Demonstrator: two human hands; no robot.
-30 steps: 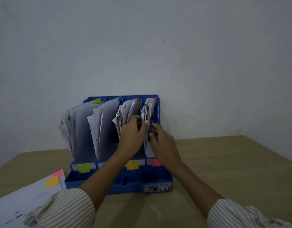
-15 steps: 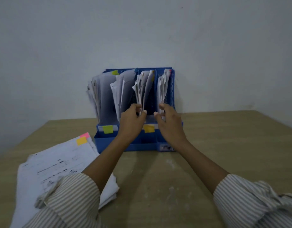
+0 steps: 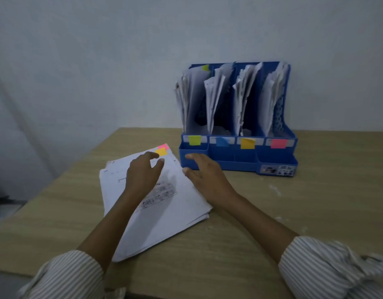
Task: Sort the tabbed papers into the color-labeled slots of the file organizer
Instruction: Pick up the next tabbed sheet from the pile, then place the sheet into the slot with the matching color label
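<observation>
A stack of papers (image 3: 164, 214) lies on the desk (image 3: 294, 208), with an orange tab (image 3: 161, 151) and a pink tab (image 3: 163, 146) at its top corner. Its print is too blurry to read. The left hand (image 3: 143, 173) hovers over it, fingers loose. The right hand (image 3: 204, 173) is spread at its edge. The blue file organizer (image 3: 238, 156) shows green (image 3: 194, 140), blue (image 3: 222, 141), orange (image 3: 247, 143) and pink labels (image 3: 278, 143).

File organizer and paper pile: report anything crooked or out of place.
The papers in the file organizer lean left with ragged edges. The orange label hangs tilted. The pile on the table lies skewed, its sheets fanned at the edges.
</observation>
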